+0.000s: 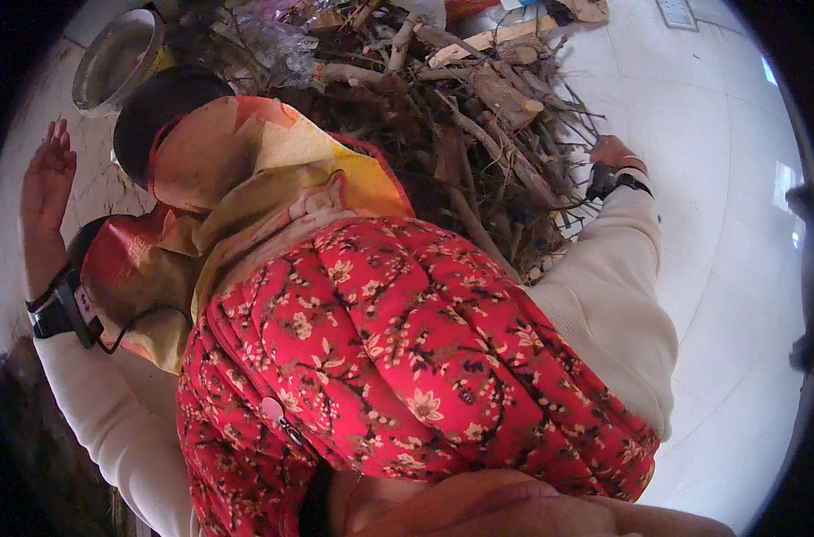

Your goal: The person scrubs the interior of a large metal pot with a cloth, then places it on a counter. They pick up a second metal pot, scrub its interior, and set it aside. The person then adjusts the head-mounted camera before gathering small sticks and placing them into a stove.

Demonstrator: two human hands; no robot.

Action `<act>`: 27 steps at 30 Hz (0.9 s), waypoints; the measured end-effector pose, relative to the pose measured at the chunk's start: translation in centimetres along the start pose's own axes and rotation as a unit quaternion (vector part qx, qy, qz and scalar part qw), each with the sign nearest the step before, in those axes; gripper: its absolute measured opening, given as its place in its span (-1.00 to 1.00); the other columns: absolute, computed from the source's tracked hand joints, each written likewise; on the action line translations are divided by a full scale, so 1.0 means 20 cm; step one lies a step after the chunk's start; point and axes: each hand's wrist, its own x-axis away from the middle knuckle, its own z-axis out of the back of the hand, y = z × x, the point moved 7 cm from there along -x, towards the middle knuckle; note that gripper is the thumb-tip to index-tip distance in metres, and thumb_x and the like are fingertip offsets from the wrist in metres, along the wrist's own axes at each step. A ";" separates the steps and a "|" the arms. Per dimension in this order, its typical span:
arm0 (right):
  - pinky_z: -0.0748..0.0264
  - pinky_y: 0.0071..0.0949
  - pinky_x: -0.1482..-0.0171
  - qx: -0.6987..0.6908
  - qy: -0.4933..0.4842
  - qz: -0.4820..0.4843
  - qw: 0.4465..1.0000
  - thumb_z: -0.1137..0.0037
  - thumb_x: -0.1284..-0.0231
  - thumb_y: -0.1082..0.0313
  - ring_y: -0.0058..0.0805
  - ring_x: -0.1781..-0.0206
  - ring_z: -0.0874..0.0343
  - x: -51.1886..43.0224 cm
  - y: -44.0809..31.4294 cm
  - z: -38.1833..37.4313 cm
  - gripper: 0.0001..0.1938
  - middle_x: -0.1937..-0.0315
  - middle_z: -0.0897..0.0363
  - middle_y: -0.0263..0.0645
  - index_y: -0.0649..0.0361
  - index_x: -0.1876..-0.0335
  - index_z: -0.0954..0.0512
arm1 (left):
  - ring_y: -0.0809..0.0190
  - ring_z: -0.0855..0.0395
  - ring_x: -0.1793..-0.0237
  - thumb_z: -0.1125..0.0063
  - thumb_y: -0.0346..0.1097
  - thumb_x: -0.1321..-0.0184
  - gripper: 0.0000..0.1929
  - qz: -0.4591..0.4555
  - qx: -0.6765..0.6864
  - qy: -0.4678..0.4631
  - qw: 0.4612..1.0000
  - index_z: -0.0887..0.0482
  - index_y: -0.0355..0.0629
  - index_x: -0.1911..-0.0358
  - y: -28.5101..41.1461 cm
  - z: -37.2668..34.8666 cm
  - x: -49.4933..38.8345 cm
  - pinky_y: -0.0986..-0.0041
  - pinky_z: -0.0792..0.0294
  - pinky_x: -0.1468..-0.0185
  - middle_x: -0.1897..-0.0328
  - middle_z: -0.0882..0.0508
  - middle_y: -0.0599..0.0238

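Note:
At the left, my left hand (pixel 51 158) is raised palm up with its fingers extended, holding nothing; a wrist strap with a device sits below it. My right hand (pixel 615 153) is at the right edge of a heap of sticks and split firewood (pixel 507 101), at the tip of thin twigs (pixel 581 111). Its fingers are partly hidden, so whether it grips the twigs does not show. A yellow and red apron (pixel 273 168) covers my lap, between my left hand and the heap.
A round whitish bucket (pixel 115 64) stands at the upper left. Clear plastic wrap (pixel 279 43) lies by the wood. Pale floor tiles (pixel 695 221) extend along the right, with a small rectangular item (pixel 677 13) at the top. A dark rough surface (pixel 38 429) is at the lower left.

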 end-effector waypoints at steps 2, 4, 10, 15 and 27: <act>-0.51 -0.36 0.26 -0.092 0.056 0.046 0.993 -0.25 0.18 0.31 -0.41 0.29 -0.60 0.10 0.01 0.15 -0.79 0.41 -0.65 -0.22 0.17 0.35 -0.62 | 0.29 -0.52 -0.13 -0.02 -0.41 -0.33 -0.57 -0.008 -0.008 0.011 1.000 -0.37 -0.27 -0.27 0.01 0.01 0.00 0.53 -0.37 -0.12 -0.30 -0.49 0.17; -0.46 -0.41 0.29 -0.166 0.095 0.061 0.980 -0.24 0.23 0.33 -0.44 0.37 -0.53 0.21 -0.01 0.31 -0.78 0.46 -0.61 -0.28 0.19 0.38 -0.57 | 0.29 -0.52 -0.12 -0.02 -0.42 -0.33 -0.57 -0.019 -0.013 -0.005 1.000 -0.38 -0.27 -0.27 0.02 0.00 0.00 0.53 -0.38 -0.12 -0.31 -0.48 0.17; -0.46 -0.40 0.22 -0.190 0.095 0.109 0.971 -0.28 0.27 0.35 -0.41 0.34 -0.52 0.38 -0.40 0.79 -0.71 0.44 -0.59 -0.28 0.18 0.30 -0.57 | 0.29 -0.55 -0.06 -0.02 -0.41 -0.34 -0.58 -0.009 0.030 -0.068 0.997 -0.38 -0.28 -0.25 0.03 -0.06 0.04 0.52 -0.41 -0.09 -0.29 -0.50 0.16; -0.50 -0.32 0.19 -0.085 0.160 0.158 0.971 -0.26 0.30 0.35 -0.28 0.31 -0.59 0.47 -0.70 1.06 -0.68 0.41 -0.64 -0.17 0.22 0.29 -0.58 | 0.31 -0.57 -0.01 -0.03 -0.38 -0.34 -0.59 -0.038 0.019 0.011 0.999 -0.40 -0.27 -0.25 0.04 -0.08 0.21 0.55 -0.41 -0.03 -0.24 -0.54 0.17; -0.32 -0.56 0.25 -0.151 0.327 0.322 0.876 -0.24 0.12 0.40 -0.60 0.34 -0.40 1.08 -1.23 1.59 -0.73 0.45 -0.41 -0.45 0.15 0.21 -0.52 | 0.37 -0.58 0.12 -0.08 -0.35 -0.32 -0.67 -0.058 -0.007 0.010 0.998 -0.49 -0.20 -0.13 -0.01 -0.29 0.37 0.60 -0.41 0.10 -0.06 -0.64 0.24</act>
